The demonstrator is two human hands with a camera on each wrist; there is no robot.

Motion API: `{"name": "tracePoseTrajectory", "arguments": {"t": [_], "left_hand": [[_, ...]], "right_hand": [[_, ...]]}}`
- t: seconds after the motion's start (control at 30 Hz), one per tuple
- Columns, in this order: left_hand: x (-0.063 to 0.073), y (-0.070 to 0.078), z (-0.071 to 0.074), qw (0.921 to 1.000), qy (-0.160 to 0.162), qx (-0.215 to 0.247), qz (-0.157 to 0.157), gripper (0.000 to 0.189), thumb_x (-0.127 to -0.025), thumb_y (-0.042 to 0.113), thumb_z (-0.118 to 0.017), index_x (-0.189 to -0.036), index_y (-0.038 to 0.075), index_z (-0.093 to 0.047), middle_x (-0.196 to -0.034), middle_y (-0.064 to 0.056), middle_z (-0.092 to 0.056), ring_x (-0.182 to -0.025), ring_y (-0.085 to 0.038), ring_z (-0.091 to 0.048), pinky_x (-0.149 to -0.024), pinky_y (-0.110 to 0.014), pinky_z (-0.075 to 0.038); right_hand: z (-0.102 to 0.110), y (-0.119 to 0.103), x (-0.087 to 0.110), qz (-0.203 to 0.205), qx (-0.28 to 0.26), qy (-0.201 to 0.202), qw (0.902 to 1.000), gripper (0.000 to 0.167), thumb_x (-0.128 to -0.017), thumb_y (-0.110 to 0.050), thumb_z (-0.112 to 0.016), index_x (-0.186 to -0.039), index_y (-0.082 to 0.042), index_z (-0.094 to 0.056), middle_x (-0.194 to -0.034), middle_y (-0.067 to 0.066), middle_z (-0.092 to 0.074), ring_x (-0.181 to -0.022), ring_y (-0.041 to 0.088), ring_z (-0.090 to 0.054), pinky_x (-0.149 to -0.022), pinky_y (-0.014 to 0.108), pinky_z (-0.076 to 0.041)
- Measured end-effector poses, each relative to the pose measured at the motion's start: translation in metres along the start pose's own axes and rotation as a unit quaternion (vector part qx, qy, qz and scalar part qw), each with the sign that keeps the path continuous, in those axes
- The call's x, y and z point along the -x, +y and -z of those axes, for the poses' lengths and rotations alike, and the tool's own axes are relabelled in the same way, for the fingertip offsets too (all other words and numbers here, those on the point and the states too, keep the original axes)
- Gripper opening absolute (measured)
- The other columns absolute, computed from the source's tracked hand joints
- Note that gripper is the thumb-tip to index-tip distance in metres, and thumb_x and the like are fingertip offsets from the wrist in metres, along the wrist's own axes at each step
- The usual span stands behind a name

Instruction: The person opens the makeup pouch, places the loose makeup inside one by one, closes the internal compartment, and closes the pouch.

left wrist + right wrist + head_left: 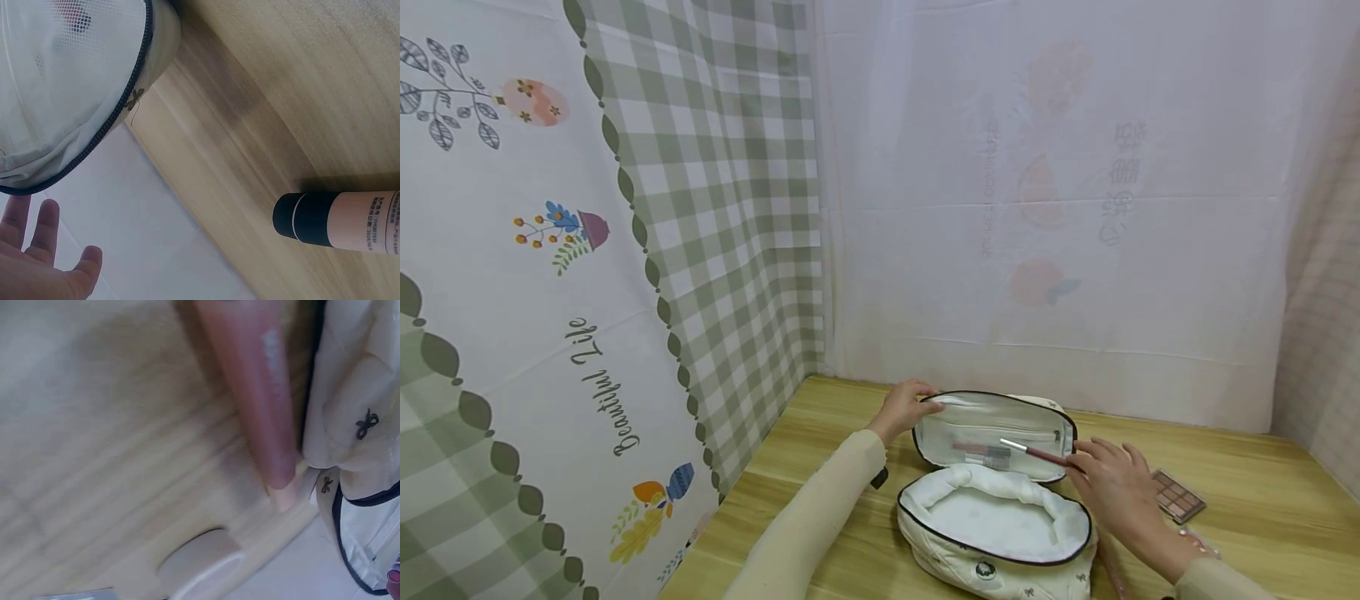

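A cream quilted makeup bag stands unzipped, its lid raised at the back. My left hand pinches the lid's left rim, thumb inside; the left wrist view shows other fingers extended outside it. My right hand holds a slim makeup brush with a dark red handle and silver end, which points left in front of the lid. Behind the lid's mesh pocket lie several small slender items. The white-lined main compartment shows no items.
An eyeshadow palette lies right of my right hand, a small clear package nearer. A pink tube lies beside the bag, with a white round item close by. A peach bottle with a black cap lies near my left forearm.
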State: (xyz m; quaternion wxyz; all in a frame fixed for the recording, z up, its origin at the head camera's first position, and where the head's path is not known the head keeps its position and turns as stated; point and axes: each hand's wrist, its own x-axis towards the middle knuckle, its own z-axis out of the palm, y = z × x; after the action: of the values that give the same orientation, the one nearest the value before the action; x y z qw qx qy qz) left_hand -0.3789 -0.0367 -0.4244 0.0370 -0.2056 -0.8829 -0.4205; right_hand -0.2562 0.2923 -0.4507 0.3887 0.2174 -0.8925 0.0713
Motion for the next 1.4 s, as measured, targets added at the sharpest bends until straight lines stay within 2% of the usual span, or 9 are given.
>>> {"name": "tracePoseTrajectory", "arguments": {"t": [0.07,0.17,0.3,0.6,0.8,1.0,1.1,1.23,1.4], "left_hand": [[0.000,0.000,0.000,1.0000,0.000,0.001,-0.001,0.030,-0.093,0.030,-0.071,-0.116,0.011,-0.074,-0.123,-0.001,-0.065,-0.118,-0.023,-0.056,-0.097,-0.040,-0.047],[-0.001,-0.001,0.000,1.0000,0.000,0.000,-0.001,0.030,-0.093,0.029,-0.072,-0.116,0.011,-0.074,-0.122,-0.001,-0.065,-0.118,-0.023,-0.057,-0.097,-0.040,-0.047],[-0.002,-0.001,0.000,1.0000,0.001,-0.003,-0.003,0.028,-0.092,0.028,-0.073,-0.114,0.010,-0.075,-0.120,-0.001,-0.066,-0.116,-0.023,-0.057,-0.095,-0.039,-0.048],[-0.003,0.000,0.001,1.0000,0.005,-0.001,-0.008,0.028,-0.092,0.026,-0.072,-0.113,0.008,-0.075,-0.119,-0.004,-0.066,-0.114,-0.024,-0.058,-0.095,-0.039,-0.048],[-0.004,0.000,0.000,0.9998,0.007,-0.009,-0.019,0.028,-0.092,0.025,-0.073,-0.113,0.007,-0.074,-0.118,-0.005,-0.067,-0.113,-0.024,-0.059,-0.095,-0.038,-0.047],[-0.005,-0.001,-0.001,0.9996,0.008,-0.013,-0.025,0.029,-0.092,0.025,-0.073,-0.114,0.007,-0.074,-0.117,-0.005,-0.067,-0.112,-0.024,-0.060,-0.095,-0.038,-0.047],[-0.004,-0.002,-0.001,0.9996,0.008,-0.014,-0.025,0.030,-0.091,0.026,-0.074,-0.115,0.007,-0.074,-0.117,-0.004,-0.067,-0.112,-0.023,-0.060,-0.094,-0.037,-0.048],[-0.004,-0.002,-0.002,0.9997,0.004,-0.013,-0.020,0.031,-0.092,0.028,-0.073,-0.116,0.009,-0.074,-0.117,-0.002,-0.067,-0.112,-0.021,-0.059,-0.093,-0.035,-0.049],[-0.004,-0.002,-0.002,0.9998,0.004,-0.006,-0.016,0.029,-0.091,0.028,-0.073,-0.114,0.009,-0.075,-0.117,-0.001,-0.066,-0.112,-0.021,-0.059,-0.093,-0.036,-0.048]], "right_hand": [[-0.005,-0.002,-0.005,0.005,0.007,0.004,1.0000,0.016,-0.069,-0.015,-0.081,-0.083,-0.009,-0.074,-0.100,0.016,-0.072,-0.098,0.042,-0.064,-0.089,0.068,-0.037],[-0.011,-0.006,-0.012,0.013,0.019,0.004,0.9997,0.017,-0.068,-0.014,-0.083,-0.082,-0.009,-0.074,-0.101,0.017,-0.072,-0.098,0.041,-0.064,-0.089,0.068,-0.038],[-0.019,-0.009,-0.020,0.018,0.027,0.007,0.9994,0.015,-0.069,-0.015,-0.083,-0.081,-0.009,-0.075,-0.103,0.017,-0.071,-0.099,0.042,-0.064,-0.089,0.066,-0.039],[-0.030,-0.014,-0.036,0.027,0.033,0.044,0.9981,0.013,-0.071,-0.013,-0.081,-0.079,-0.006,-0.074,-0.105,0.020,-0.069,-0.099,0.043,-0.062,-0.085,0.063,-0.041],[-0.035,-0.014,-0.045,0.023,0.046,0.033,0.9982,0.010,-0.072,-0.012,-0.081,-0.076,-0.008,-0.073,-0.106,0.021,-0.068,-0.105,0.042,-0.059,-0.084,0.058,-0.041],[-0.042,-0.014,-0.050,0.048,0.064,0.040,0.9960,0.008,-0.075,-0.015,-0.077,-0.076,-0.009,-0.072,-0.100,0.021,-0.065,-0.100,0.040,-0.058,-0.076,0.055,-0.041],[-0.045,-0.015,-0.053,0.068,0.075,0.058,0.9932,0.007,-0.077,-0.015,-0.072,-0.075,-0.008,-0.071,-0.096,0.020,-0.064,-0.094,0.040,-0.058,-0.070,0.054,-0.042],[-0.049,-0.017,-0.057,0.087,0.091,0.082,0.9886,0.015,-0.082,-0.012,-0.057,-0.072,-0.005,-0.065,-0.089,0.020,-0.060,-0.084,0.040,-0.056,-0.063,0.052,-0.040],[-0.052,-0.024,-0.060,0.094,0.116,0.079,0.9855,0.026,-0.085,-0.006,-0.042,-0.066,-0.004,-0.060,-0.080,0.016,-0.051,-0.077,0.038,-0.052,-0.061,0.048,-0.037]]}}
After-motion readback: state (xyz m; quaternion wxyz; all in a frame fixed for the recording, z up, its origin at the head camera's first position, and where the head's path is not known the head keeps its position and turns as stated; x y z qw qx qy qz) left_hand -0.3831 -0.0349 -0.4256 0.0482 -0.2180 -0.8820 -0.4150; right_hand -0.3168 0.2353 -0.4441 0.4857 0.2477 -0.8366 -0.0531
